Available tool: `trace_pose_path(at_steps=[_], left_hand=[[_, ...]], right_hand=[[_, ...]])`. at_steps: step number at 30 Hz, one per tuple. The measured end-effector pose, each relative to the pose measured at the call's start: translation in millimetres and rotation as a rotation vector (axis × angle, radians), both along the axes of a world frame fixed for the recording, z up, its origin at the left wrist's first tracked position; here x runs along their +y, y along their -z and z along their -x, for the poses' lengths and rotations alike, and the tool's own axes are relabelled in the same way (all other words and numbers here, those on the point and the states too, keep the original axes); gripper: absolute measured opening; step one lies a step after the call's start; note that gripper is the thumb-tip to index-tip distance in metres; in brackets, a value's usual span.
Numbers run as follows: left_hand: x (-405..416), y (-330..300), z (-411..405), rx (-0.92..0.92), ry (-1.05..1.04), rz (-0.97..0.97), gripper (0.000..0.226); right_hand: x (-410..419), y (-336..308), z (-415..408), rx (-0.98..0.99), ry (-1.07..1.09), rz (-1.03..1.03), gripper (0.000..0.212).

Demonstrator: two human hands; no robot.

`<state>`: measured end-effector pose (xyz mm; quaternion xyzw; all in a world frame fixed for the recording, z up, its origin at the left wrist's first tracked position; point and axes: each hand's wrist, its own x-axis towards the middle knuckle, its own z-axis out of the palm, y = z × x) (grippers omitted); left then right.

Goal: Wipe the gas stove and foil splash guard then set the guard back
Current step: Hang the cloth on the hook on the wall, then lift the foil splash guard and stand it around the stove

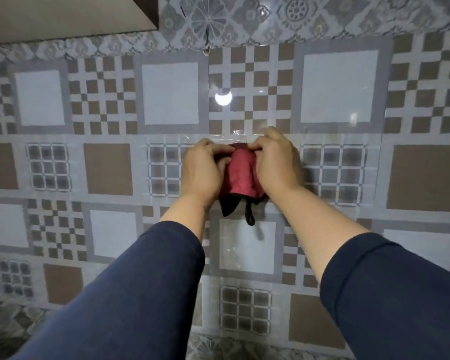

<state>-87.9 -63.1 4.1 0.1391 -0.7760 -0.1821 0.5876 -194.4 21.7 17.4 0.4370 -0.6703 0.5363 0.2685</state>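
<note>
Both hands are raised in front of a wall covering printed with grey, white and brown squares and checker patterns; its surface is glossy and reflects a round lamp. Whether this sheet is the splash guard itself, I cannot tell. Between the hands is a red cloth, folded or bunched, with a black edge and a small black loop that hangs below it. The cloth is held against the patterned surface, near the middle of the view.

The left hand has its fingers curled and pressed on the left side of the cloth. The right hand pinches the top of the cloth with its fingers bent. Just above the hands a strip of clear tape shines on the surface. Both arms wear dark blue sleeves. No writing or brand can be read anywhere.
</note>
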Motion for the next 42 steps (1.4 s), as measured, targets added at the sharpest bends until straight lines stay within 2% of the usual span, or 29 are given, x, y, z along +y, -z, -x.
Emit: trace_pose_path(at_steps=[2,5,9,11,14,17,20,23,29,36,39,42], left_hand=[[3,7,-2,-0.014,0.060,-0.088,0.027],[7,12,-8,-0.094,0.119,-0.177,0.037],[19,15,-40,-0.148,0.054,-0.200,0.038],[29,21,-64,-0.198,-0.010,-0.179,0.037],[50,31,-104,-0.356,-0.076,-0.149,0.034],[66,51,-152,-0.602,-0.183,-0.189,0.032],[74,81,-209,-0.846,-0.267,-0.274,0.031],[84,118,-271,-0.968,-0.315,-0.375,0.031],[116,194,-388,-1.042,-0.380,-0.621,0.029],[136,287,-498,-0.987,-0.495,-0.919,0.030],[138,324,-526,-0.976,-0.555,-0.974,0.030],[138,356,-545,-0.915,-0.624,-0.943,0.035]], right_hand=[[6,11,-6,-0.038,-0.019,0.010,0.019],[18,20,-13,0.061,0.047,-0.036,0.028],[44,16,-33,0.036,0.119,-0.155,0.041],[59,18,-51,0.096,0.156,-0.270,0.040],[76,28,-89,0.140,0.125,-0.492,0.031],[85,49,-132,0.122,0.063,-0.700,0.026],[90,80,-176,0.058,-0.085,-0.861,0.024],[90,116,-225,0.042,-0.267,-0.994,0.024],[84,193,-324,0.076,-0.570,-1.194,0.029],[65,288,-414,0.146,-0.776,-1.405,0.030],[53,321,-438,0.147,-0.806,-1.405,0.027],[34,347,-454,0.131,-0.810,-1.360,0.021]])
